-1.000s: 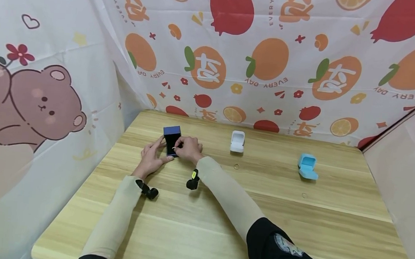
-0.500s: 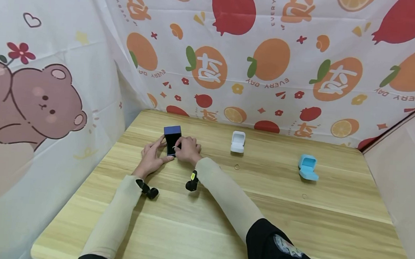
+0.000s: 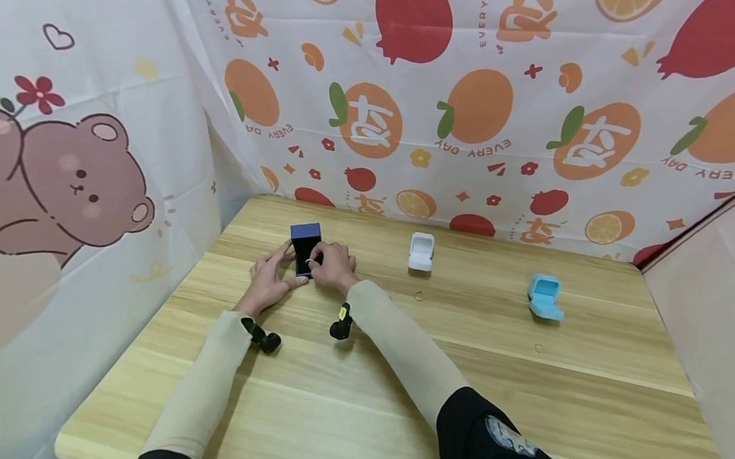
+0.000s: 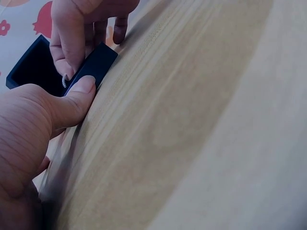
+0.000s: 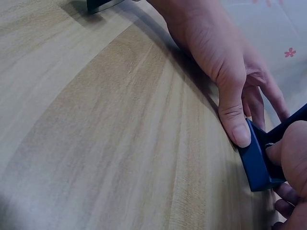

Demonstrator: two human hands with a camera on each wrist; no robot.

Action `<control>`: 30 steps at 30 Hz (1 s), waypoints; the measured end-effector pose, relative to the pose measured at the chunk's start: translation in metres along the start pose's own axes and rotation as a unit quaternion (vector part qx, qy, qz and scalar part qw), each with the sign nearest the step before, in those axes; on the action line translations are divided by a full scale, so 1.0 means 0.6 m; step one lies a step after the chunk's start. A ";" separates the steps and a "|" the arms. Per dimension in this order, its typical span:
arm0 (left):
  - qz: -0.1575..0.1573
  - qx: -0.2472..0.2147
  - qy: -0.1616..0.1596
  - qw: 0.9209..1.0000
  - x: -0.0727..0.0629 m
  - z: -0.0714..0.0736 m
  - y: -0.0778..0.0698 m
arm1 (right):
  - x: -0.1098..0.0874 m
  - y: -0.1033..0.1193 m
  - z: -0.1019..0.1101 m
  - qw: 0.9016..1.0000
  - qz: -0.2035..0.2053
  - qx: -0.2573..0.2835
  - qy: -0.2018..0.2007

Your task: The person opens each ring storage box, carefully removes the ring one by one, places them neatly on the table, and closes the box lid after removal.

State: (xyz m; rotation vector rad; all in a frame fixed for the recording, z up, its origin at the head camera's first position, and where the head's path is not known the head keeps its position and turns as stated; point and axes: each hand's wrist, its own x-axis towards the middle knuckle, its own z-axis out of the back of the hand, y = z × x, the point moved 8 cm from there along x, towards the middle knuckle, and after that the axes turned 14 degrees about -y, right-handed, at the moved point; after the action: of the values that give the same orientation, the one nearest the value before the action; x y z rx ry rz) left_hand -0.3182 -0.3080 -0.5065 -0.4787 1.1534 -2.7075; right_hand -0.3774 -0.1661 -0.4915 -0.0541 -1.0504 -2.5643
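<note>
A dark blue ring box (image 3: 305,231) stands with its lid raised at the back left of the table. My left hand (image 3: 266,283) steadies it, the thumb against its front wall and the fingers along its side. With thumb and index finger my right hand (image 3: 334,267) pinches a silvery ring (image 4: 64,80) at the box's dark inside. In the left wrist view part of the ring shows beside the front wall. How deep it sits is hidden by the fingers in the right wrist view.
On the wooden table (image 3: 355,399) stand an open white ring box (image 3: 420,253) and an open light blue ring box (image 3: 545,297). A gold-coloured ring (image 3: 419,296) lies before the white one, a thin ring (image 3: 539,348) before the blue one. A printed cloth (image 3: 413,119) hangs behind.
Very little differs. The right hand has shifted slightly at the dark blue box, still pinching the ring. The left hand keeps its place.
</note>
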 end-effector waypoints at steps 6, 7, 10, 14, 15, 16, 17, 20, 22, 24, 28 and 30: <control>0.003 0.000 0.005 1.000 -0.001 0.000 -0.001 | 0.000 0.001 0.006 1.000 -0.004 0.019 -0.023; 0.004 0.000 0.007 1.000 -0.001 0.000 0.000 | 0.000 0.000 0.008 0.999 -0.006 0.024 -0.030; 0.003 0.003 0.006 1.000 -0.001 0.001 0.000 | 0.003 -0.002 0.011 0.998 -0.014 0.043 -0.050; 0.000 0.002 0.000 1.000 0.000 0.003 -0.001 | 0.006 -0.005 0.015 0.996 -0.019 0.065 -0.064; -0.001 0.002 0.000 1.000 0.000 0.003 -0.001 | 0.006 -0.006 0.015 0.995 -0.021 0.069 -0.066; 0.001 0.000 0.001 1.000 -0.001 0.003 -0.001 | 0.006 -0.008 0.015 0.995 -0.023 0.073 -0.066; 0.002 -0.001 0.002 1.000 -0.002 0.003 -0.001 | 0.006 -0.010 0.014 0.995 -0.023 0.077 -0.066; 0.004 -0.001 0.003 1.000 -0.004 0.002 0.000 | 0.007 -0.015 0.013 0.994 -0.023 0.077 -0.067; 0.003 0.000 0.002 1.000 -0.004 0.001 0.001 | 0.008 -0.017 0.013 0.994 -0.021 0.080 -0.069; 0.000 0.001 -0.002 1.000 -0.003 0.000 0.002 | 0.009 -0.018 0.014 0.994 -0.019 0.086 -0.068; -0.005 0.000 -0.006 1.000 0.000 -0.001 0.004 | 0.010 -0.019 0.017 0.993 -0.019 0.097 -0.070; -0.002 -0.001 -0.007 1.000 0.000 -0.001 0.005 | 0.010 -0.018 0.018 0.992 -0.019 0.102 -0.069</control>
State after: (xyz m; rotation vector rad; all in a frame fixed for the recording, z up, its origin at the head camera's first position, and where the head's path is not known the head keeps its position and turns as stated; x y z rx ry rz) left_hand -0.3183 -0.3096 -0.5092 -0.5006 1.1540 -2.7027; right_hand -0.3881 -0.1534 -0.4898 -0.1604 -1.3720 -2.5021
